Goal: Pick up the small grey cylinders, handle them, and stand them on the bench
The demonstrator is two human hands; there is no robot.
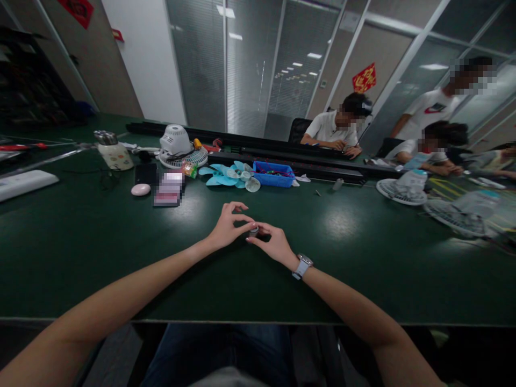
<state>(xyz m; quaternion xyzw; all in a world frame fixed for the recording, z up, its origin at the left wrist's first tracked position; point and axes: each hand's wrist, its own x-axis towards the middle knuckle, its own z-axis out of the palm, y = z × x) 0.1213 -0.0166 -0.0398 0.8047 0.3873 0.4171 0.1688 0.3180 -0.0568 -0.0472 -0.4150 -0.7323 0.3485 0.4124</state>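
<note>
A small grey cylindrical part (pixel 253 231), which looks like a little motor, is between my hands over the table. The thumb and fingers of my right hand (pixel 276 243) close round its sides. My left hand (pixel 226 228) comes in from the left, its thumb and forefinger pinched together at the top of the part. Its other fingers are raised and curled. Whatever lies between the left fingertips is too small to make out. On my right wrist is a watch (pixel 302 266) with a light strap.
Behind my hands are light-blue fan blades (pixel 229 174), a blue bin (pixel 274 176) of small parts and a white fan body (pixel 175 141). A phone-like slab (pixel 168 189) and a pink oval case (pixel 141 190) lie left. Several people sit or stand across the green table (pixel 121 279).
</note>
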